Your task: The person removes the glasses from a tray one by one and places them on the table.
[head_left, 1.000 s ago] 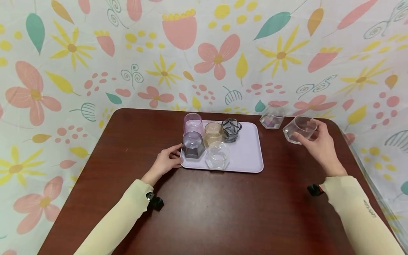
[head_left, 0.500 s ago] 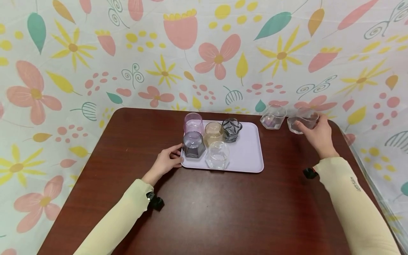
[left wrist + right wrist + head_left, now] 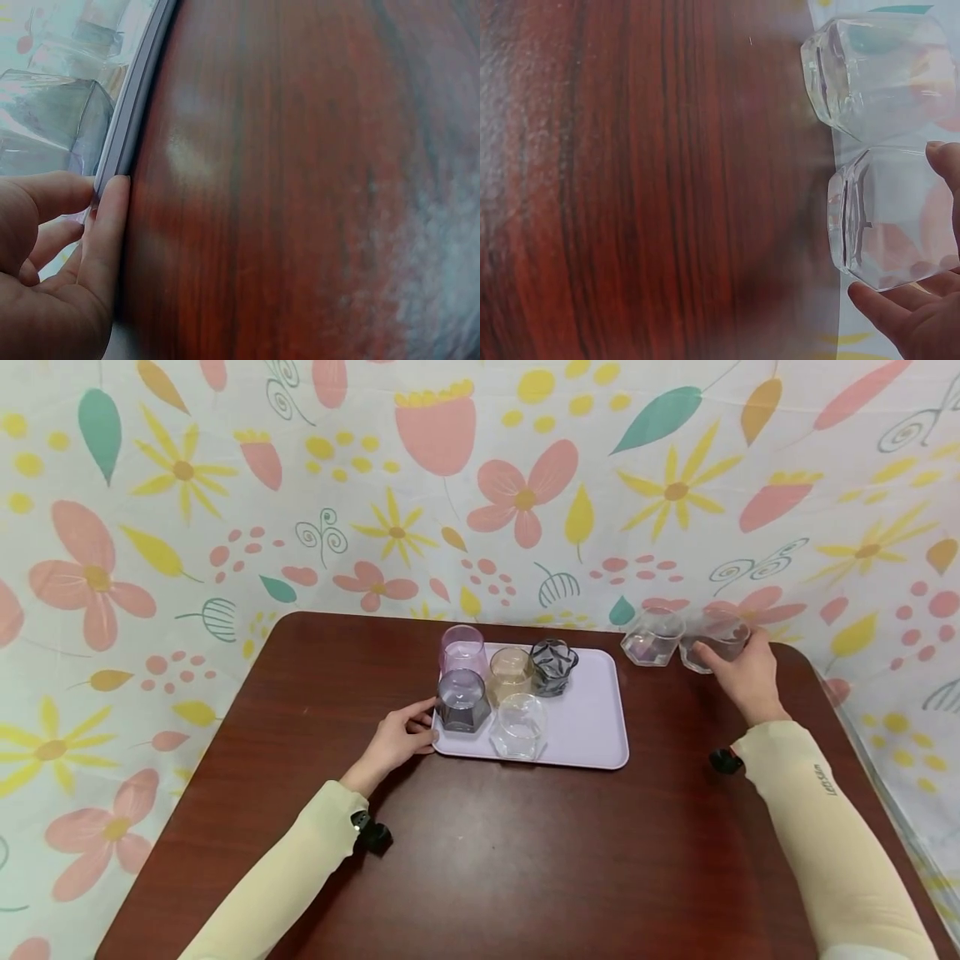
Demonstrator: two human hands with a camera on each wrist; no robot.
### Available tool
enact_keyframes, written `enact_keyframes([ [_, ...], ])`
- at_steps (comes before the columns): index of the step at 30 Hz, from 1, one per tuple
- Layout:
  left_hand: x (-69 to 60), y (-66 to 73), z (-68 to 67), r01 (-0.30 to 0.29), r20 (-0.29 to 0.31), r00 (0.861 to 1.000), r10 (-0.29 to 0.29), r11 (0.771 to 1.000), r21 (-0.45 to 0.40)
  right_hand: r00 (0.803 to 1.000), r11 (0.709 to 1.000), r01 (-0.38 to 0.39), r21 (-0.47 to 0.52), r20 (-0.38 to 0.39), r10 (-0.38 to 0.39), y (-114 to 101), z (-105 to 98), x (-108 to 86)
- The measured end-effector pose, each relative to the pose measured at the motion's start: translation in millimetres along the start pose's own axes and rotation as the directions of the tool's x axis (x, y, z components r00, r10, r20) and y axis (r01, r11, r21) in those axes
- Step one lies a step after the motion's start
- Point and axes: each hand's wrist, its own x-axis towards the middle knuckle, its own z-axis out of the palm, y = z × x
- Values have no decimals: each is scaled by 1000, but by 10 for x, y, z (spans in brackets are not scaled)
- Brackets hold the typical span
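At the tray's near left corner my left hand (image 3: 396, 737) pinches the rim of the pale lilac tray (image 3: 596, 727); the left wrist view shows thumb and fingertips on that rim (image 3: 124, 124). My right hand (image 3: 750, 681) holds a clear faceted glass (image 3: 705, 647) by its sides at the back right of the table. Close beside it, on its left, stands another clear glass (image 3: 651, 643); whether they touch I cannot tell. On the tray are a pink glass (image 3: 462, 647), a grey glass (image 3: 462, 706), an amber glass (image 3: 512, 672), a ribbed dark glass (image 3: 553, 670) and a clear glass (image 3: 519, 731).
The dark brown wooden table (image 3: 510, 860) reaches back to a wall hung with flower-patterned cloth (image 3: 420, 527). Both standing clear glasses at the back right are near the table's rear edge. The tray's right part is bare.
My right hand has moved the clear glass back, then slightly left, close to the other clear glass. My left hand keeps its place at the tray, and the view has shifted slightly.
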Motion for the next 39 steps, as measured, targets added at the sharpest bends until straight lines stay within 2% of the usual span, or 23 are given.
enact_keyframes([
  [11, -9, 6, 47, -3, 3, 1000, 3, 1000, -8, 999, 999, -33, 3, 7, 33, 66, 27, -28],
  [16, 24, 13, 60, -21, 18, 1000, 21, 1000, 5, 999, 998, -52, 25, 8, 52, 117, 13, -44],
  [20, 19, 37, 66, -18, 11, 1000, 18, 1000, 7, 999, 999, -37, 40, 16, 37, 101, 5, -22],
  [28, 22, 42, 62, -20, 14, 1000, 20, 1000, 16, 995, 994, -84, 71, 59, 80, 67, -59, -65],
  [35, -5, -5, 15, -9, 1, 1000, 9, 1000, 10, 998, 994, -62, 89, 38, 59, -20, -58, -186],
  [39, 9, 0, 5, -19, 7, 1000, 19, 1000, 17, 999, 994, -46, 102, 21, 44, -76, -103, -337],
])
